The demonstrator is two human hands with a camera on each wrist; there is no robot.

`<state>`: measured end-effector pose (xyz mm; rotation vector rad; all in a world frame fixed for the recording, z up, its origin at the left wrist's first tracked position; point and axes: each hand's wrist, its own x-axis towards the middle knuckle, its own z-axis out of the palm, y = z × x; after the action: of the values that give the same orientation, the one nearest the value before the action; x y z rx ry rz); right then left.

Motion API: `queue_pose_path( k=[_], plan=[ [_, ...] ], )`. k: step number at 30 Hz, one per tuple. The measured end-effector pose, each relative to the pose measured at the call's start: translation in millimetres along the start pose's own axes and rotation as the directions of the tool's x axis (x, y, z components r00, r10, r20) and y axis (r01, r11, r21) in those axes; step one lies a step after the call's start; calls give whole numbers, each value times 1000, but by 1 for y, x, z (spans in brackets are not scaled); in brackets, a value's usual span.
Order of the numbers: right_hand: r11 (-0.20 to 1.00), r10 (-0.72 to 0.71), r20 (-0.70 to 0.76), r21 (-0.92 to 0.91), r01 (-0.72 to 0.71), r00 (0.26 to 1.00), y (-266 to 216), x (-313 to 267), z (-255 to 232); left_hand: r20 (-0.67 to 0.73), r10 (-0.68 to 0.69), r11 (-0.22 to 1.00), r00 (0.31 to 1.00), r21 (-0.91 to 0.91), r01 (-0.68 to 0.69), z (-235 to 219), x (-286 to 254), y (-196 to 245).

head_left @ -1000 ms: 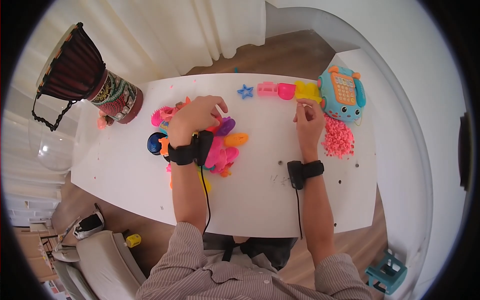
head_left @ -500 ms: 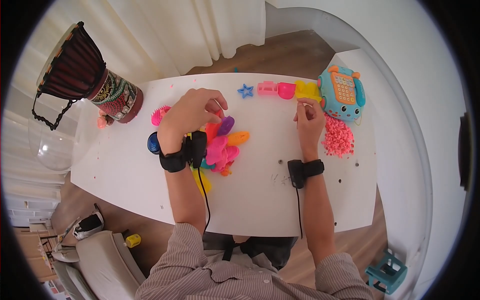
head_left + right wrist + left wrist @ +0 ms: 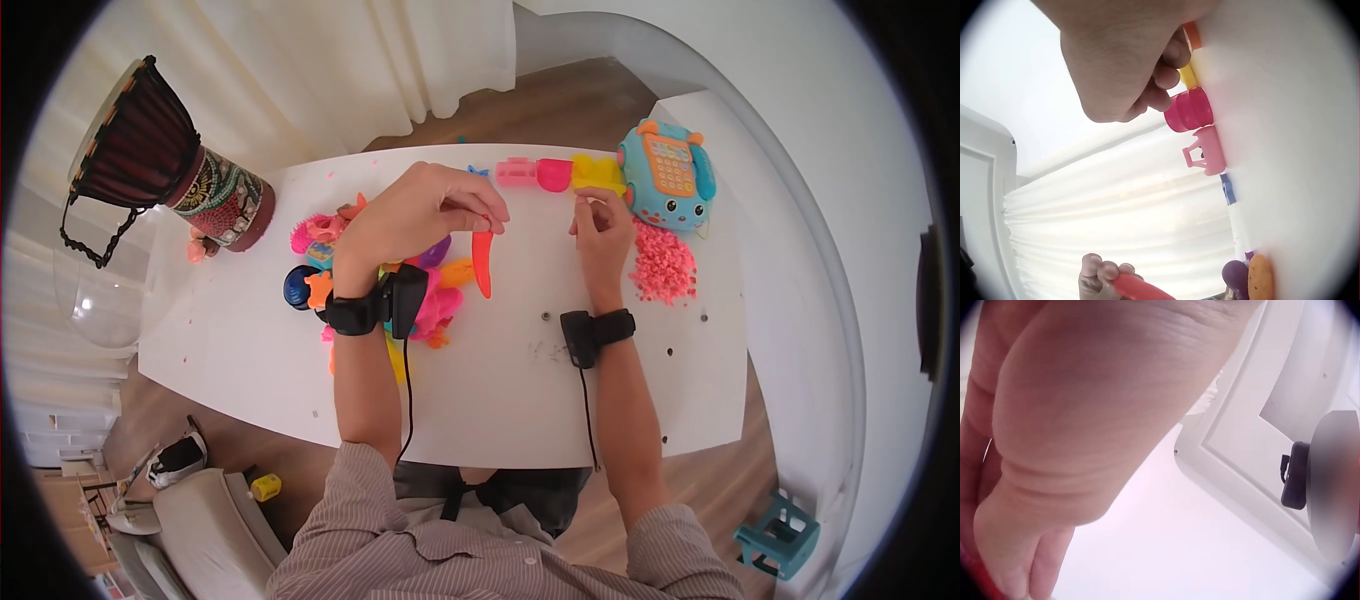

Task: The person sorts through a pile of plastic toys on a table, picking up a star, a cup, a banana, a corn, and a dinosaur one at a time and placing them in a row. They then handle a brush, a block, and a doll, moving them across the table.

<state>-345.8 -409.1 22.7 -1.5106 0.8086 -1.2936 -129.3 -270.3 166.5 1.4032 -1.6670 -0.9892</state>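
My left hand (image 3: 425,205) pinches a long, curved red toy (image 3: 483,266) that hangs from the fingertips over the table. The right wrist view shows this hand low in the frame with the same toy. Under and beside my left wrist lies a pile of colourful toys, including an orange piece (image 3: 456,273), a purple one (image 3: 1235,279) and bright pink shapes (image 3: 436,308). My right hand (image 3: 603,240) hovers with loosely curled fingers, nothing seen in them. Its fingertips overlap the lower edge of a yellow toy (image 3: 597,172) in the head view.
Along the far edge stand a pink toy (image 3: 516,171), a magenta cup-like toy (image 3: 554,175) and a partly covered blue star (image 3: 478,171). A toy telephone (image 3: 668,175) and pink granules (image 3: 664,262) lie right. A drum (image 3: 170,165) rises at the left.
My left hand has lifted the red toy out of the pile and moved right with it. The right hand keeps its pose near the yellow toy. The head view has shifted slightly.
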Motion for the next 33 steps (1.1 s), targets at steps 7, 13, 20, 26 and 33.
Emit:
queue_pose_path(
  k=[7, 13, 20, 26, 33],
  plan=[
    [987, 116, 461, 47, -155, 880, -17, -10, -3, -153, 27, 997, 988, 78, -16, 8, 14, -10],
    [968, 195, 580, 14, -249, 791, -33, -27, -4, -251, 9, 995, 968, 98, 16, 17, 27, -31],
    [978, 127, 565, 67, -199, 815, -31, -29, -11, -285, -40, 995, 958, 80, 65, 27, 28, -42],
    [976, 128, 526, 83, -201, 840, -35, -42, -16, -300, -106, 992, 948, 31, 120, 24, 26, -42],
    [969, 216, 365, 32, -244, 906, -34, -58, -22, -247, -148, 989, 958, -63, 136, 32, 29, -40]
  ],
)
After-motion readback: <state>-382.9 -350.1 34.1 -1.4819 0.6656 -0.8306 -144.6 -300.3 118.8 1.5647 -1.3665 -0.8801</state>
